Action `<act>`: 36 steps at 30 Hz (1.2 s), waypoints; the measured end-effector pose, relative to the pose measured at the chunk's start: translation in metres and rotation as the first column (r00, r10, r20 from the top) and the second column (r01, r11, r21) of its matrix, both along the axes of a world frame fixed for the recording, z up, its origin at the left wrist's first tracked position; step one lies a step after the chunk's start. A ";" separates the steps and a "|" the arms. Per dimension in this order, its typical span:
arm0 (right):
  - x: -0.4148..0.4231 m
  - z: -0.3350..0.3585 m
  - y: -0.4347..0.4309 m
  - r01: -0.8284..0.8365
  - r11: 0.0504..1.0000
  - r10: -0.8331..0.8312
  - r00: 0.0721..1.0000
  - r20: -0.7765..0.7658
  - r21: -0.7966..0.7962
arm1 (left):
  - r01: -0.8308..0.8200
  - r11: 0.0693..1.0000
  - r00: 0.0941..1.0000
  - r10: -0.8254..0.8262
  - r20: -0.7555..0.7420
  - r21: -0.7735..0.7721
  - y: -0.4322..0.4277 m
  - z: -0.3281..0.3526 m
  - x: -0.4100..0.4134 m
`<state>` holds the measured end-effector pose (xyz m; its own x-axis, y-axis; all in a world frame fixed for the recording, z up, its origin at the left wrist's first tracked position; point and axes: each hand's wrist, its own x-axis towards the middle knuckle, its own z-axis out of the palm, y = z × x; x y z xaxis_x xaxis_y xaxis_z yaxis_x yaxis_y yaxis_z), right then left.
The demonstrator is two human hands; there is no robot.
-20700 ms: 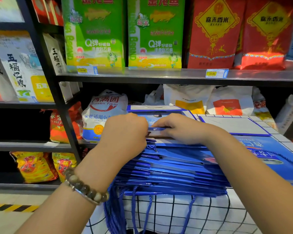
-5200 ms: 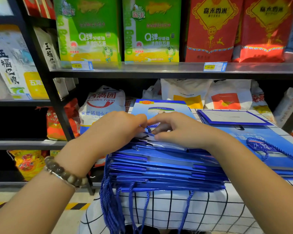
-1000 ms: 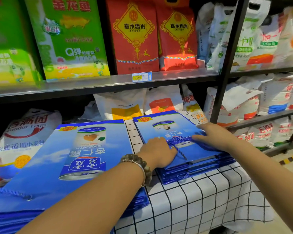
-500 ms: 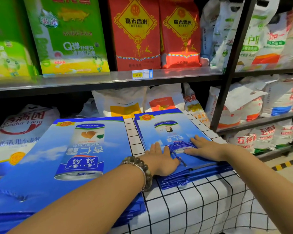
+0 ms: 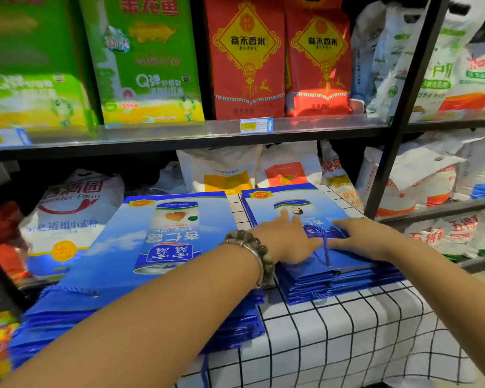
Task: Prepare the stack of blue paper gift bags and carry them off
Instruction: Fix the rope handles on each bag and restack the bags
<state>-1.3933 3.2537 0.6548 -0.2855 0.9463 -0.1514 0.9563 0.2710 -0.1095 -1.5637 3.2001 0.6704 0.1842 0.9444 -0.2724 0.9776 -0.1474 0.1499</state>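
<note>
Red sacks (image 5: pixel 248 60) reading 高禾香米 are standing on the shelf (image 5: pixel 179 135). Below, the smaller stack of flat blue paper gift bags (image 5: pixel 333 278) is lying on the white grid-cloth bench (image 5: pixel 347 331); left hand (image 5: pixel 284 239) and right hand (image 5: pixel 360 236) are pressing it, fingers (image 5: pixel 284 217) straight and flat.

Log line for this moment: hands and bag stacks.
left hand: flat on smaller stack of blue paper gift bags | right hand: flat on it | larger blue bag stack: alongside
</note>
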 end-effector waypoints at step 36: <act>-0.215 0.026 -0.131 -0.672 0.725 0.601 0.726 -0.335 -0.155 | -0.394 0.916 0.551 0.306 0.777 -0.082 -0.189 0.079 -0.213</act>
